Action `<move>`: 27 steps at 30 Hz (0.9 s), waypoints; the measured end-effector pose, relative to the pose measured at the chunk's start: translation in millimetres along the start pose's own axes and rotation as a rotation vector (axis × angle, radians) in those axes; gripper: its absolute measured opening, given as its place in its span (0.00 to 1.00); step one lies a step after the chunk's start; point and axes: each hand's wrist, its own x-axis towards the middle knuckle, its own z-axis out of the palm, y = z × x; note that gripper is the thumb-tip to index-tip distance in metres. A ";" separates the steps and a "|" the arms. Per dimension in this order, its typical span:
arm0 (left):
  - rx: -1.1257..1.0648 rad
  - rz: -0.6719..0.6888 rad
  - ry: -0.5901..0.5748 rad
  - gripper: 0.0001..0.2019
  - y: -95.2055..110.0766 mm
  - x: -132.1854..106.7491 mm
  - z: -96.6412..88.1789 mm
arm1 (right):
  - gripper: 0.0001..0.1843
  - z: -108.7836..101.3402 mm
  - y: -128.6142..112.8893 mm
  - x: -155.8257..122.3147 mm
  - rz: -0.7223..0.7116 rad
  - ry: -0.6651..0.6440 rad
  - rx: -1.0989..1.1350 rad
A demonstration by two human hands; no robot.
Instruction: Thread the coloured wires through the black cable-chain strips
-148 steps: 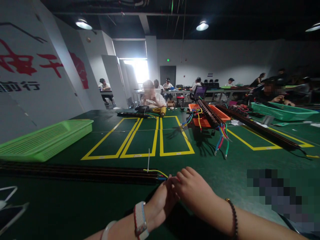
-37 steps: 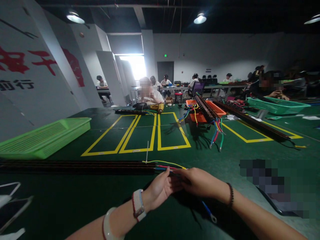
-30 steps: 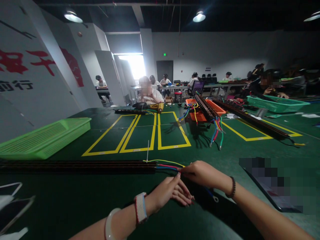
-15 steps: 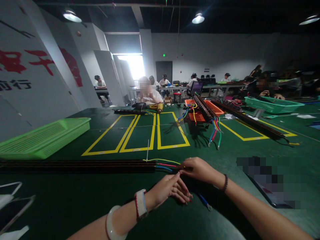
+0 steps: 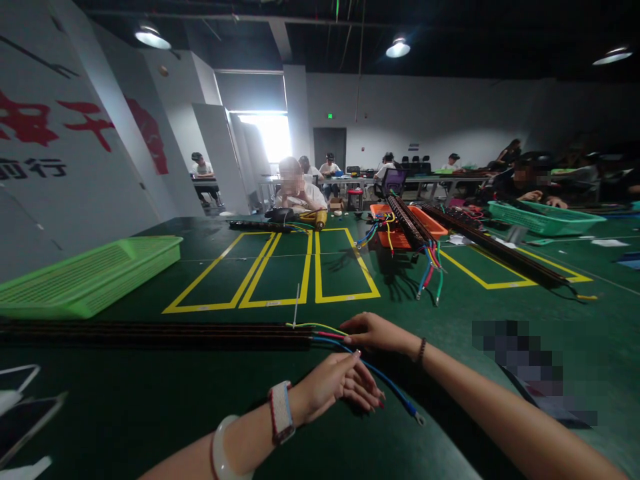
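A long dark wire channel (image 5: 200,335) lies along the table, and wires come out of its right end. My right hand (image 5: 383,335) is closed around the red wire (image 5: 329,335) and the yellow-green wire (image 5: 320,327) close to that end; their far ends are hidden by it. A blue wire (image 5: 385,380) passes between my hands and ends in a ring terminal (image 5: 420,419) on the table. My left hand (image 5: 345,383) is just below, palm turned up and fingers loosely apart, with nothing held. A pale cable tie (image 5: 297,303) stands upright at the channel's end.
A light green basket (image 5: 115,273) is at the left. Farther back, an orange basket (image 5: 430,223) bears another wired channel (image 5: 407,220). Yellow taped boxes mark the green table. A blurred-out dark object (image 5: 535,373) lies right. People sit beyond, one by a teal basket (image 5: 545,219).
My right hand has slid left along the wires toward the channel's end. More of the blue wire now shows below it. My left hand has hardly moved.
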 end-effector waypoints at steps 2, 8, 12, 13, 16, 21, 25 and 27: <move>-0.015 0.003 0.002 0.22 -1.0 0.3 -0.9 | 0.26 2.0 1.1 3.9 -0.007 -0.062 0.010; -0.034 0.003 0.009 0.22 -1.1 0.9 -1.9 | 0.21 6.6 6.3 8.3 -0.051 -0.045 0.120; -0.044 0.001 0.017 0.22 -1.0 1.5 -2.2 | 0.21 9.1 6.4 8.9 -0.003 -0.042 0.186; -0.047 0.003 0.014 0.22 -1.0 1.7 -2.2 | 0.21 9.8 5.8 8.9 0.006 -0.047 0.189; -0.062 0.004 0.017 0.21 0.2 1.4 -1.8 | 0.21 11.9 3.4 8.6 0.014 -0.057 0.173; -0.095 -0.016 0.000 0.21 3.2 -0.2 -3.1 | 0.14 14.4 -1.9 7.5 0.002 -0.049 0.020; -0.188 -0.068 -0.039 0.25 2.9 2.8 -8.7 | 0.05 15.4 -8.8 6.5 -0.196 0.130 -0.323; -0.285 -0.078 -0.054 0.24 2.8 5.4 -11.3 | 0.04 16.2 -12.7 5.8 -0.286 0.199 -0.508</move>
